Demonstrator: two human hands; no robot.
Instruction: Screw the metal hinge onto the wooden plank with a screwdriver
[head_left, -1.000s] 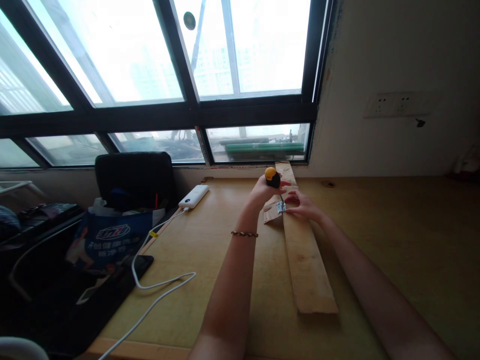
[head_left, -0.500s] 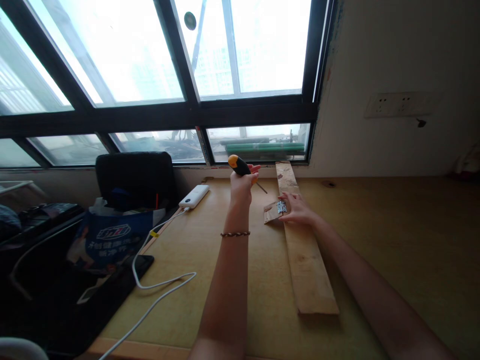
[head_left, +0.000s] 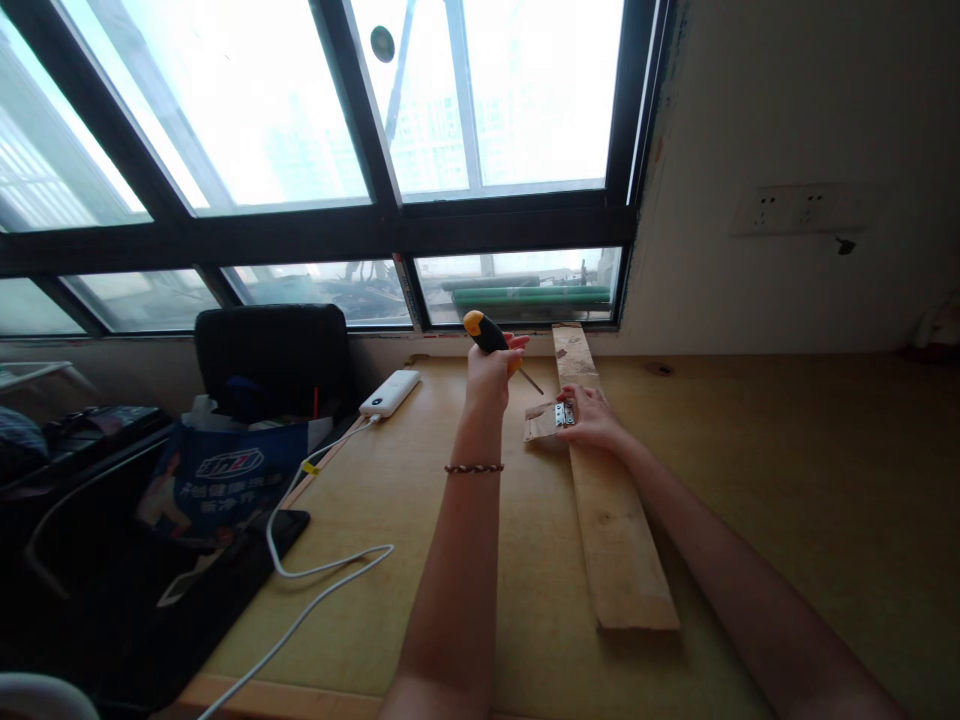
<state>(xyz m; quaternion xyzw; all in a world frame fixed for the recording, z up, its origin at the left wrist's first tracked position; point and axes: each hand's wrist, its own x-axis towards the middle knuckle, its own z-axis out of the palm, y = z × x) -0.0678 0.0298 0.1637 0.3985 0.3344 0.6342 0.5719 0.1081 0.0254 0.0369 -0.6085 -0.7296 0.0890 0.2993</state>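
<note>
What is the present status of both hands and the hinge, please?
Left hand grips screwdriver, apart from hinge. Right hand at hinge, grip unclear. Hinge at right end of small wooden board. In the way: right fingers, around hinge's right side.

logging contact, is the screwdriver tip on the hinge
No: the left hand holds the screwdriver with its tip visibly apart from the hinge.

your slim bare left forearm (head_left: 463, 560) reaches forward from the bottom middle, ending in your bare left hand (head_left: 491, 370), curled in a grip with some fingers (head_left: 519, 341) pointing right. your bare right forearm (head_left: 712, 545) slants in from the lower right; your bare right hand (head_left: 596, 420) points left, its fingers bent, apart from the other.
</note>
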